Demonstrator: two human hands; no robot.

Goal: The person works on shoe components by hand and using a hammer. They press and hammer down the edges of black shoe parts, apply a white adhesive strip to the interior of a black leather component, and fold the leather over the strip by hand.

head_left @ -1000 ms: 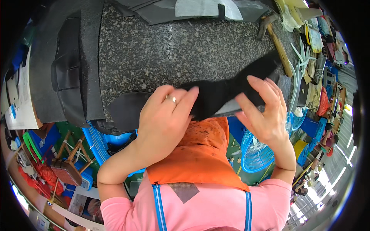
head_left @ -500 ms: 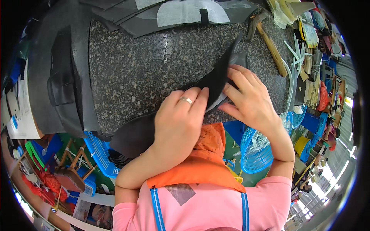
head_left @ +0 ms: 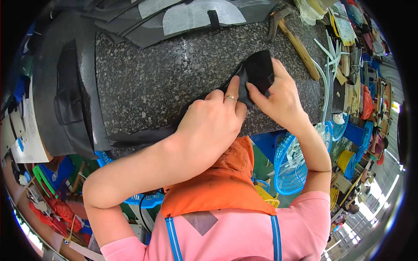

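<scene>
Pinching the bent end of a black strip (head_left: 260,69), the right hand (head_left: 283,93) has thumb and fingers closed — the left hand (head_left: 212,117), half curled, rests on it, one finger stretched; whether it grips, I cannot tell. The strip crosses the speckled tabletop's (head_left: 148,82) near side.

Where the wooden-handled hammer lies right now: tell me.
In the head view, the wooden-handled hammer lies toward the upper right of the speckled stone slab, beyond the right hand and just right of the stacked dark sheets.
</scene>
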